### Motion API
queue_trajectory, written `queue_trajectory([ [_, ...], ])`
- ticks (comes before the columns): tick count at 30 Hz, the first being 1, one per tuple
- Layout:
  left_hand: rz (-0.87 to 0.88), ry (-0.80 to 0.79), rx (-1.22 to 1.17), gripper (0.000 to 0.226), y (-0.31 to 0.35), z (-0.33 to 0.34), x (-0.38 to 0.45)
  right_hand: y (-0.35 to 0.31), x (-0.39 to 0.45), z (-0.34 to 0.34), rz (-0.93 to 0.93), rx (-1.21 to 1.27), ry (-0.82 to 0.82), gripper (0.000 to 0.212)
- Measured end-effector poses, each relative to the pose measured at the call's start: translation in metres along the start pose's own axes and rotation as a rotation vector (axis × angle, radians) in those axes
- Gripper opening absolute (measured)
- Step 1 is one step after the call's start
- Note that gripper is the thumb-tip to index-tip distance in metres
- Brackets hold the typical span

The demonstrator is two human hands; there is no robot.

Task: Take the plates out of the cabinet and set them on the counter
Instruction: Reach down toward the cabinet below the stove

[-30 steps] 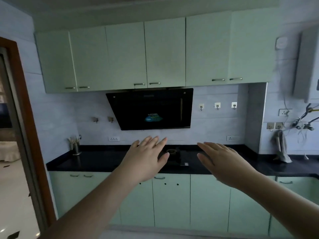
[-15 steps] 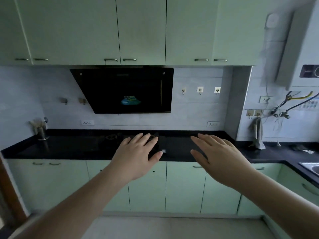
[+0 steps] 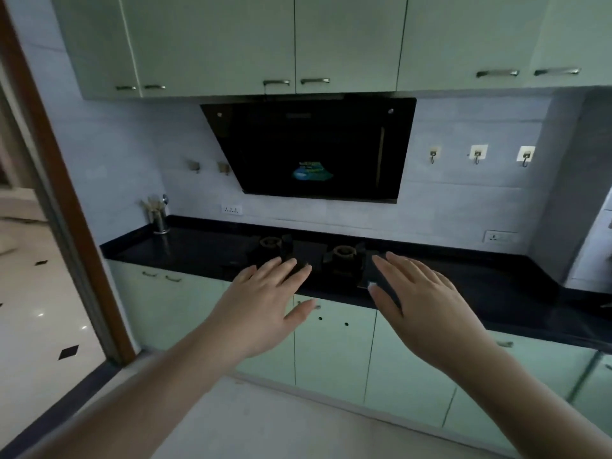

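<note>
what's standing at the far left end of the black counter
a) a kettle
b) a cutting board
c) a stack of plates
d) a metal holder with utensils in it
d: a shiny metal cylindrical utensil holder stands upright at the left end of the black stone counter, by the wall, with sticks and a spoon-like handle poking out of its top; no plates are in view.
</note>
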State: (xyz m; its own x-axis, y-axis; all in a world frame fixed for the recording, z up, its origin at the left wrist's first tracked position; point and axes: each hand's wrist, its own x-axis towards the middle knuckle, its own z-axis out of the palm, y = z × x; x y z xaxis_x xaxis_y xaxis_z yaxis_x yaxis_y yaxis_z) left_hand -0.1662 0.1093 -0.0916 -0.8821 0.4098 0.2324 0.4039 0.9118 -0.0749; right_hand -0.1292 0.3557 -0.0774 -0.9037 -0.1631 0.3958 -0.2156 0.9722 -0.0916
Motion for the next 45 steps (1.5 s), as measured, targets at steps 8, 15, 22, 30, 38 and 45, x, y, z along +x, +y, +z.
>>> queue_trajectory([
  [8,-0.122,0.064,-0.089,0.064,-0.119,0.02,0.037,-0.08,0.108,0.064,-0.057,0.014,0.023,0.06],
  [15,-0.139,0.046,-0.072,0.068,-0.197,0.046,0.063,-0.119,0.171,0.102,-0.057,0.03,0.001,0.06],
  [22,-0.105,0.075,-0.046,0.07,-0.234,0.08,0.108,-0.107,0.213,0.13,-0.016,0.027,0.023,0.064],
  [30,-0.016,0.07,-0.047,0.068,-0.244,0.137,0.202,-0.069,0.27,0.191,0.027,-0.021,0.032,0.059],
  [38,-0.023,0.05,0.007,0.067,-0.275,0.185,0.281,-0.025,0.346,0.248,0.076,0.022,-0.017,0.061],
  [45,-0.053,-0.002,-0.058,0.068,-0.307,0.238,0.306,-0.03,0.397,0.31,0.064,0.117,-0.04,0.06],
])
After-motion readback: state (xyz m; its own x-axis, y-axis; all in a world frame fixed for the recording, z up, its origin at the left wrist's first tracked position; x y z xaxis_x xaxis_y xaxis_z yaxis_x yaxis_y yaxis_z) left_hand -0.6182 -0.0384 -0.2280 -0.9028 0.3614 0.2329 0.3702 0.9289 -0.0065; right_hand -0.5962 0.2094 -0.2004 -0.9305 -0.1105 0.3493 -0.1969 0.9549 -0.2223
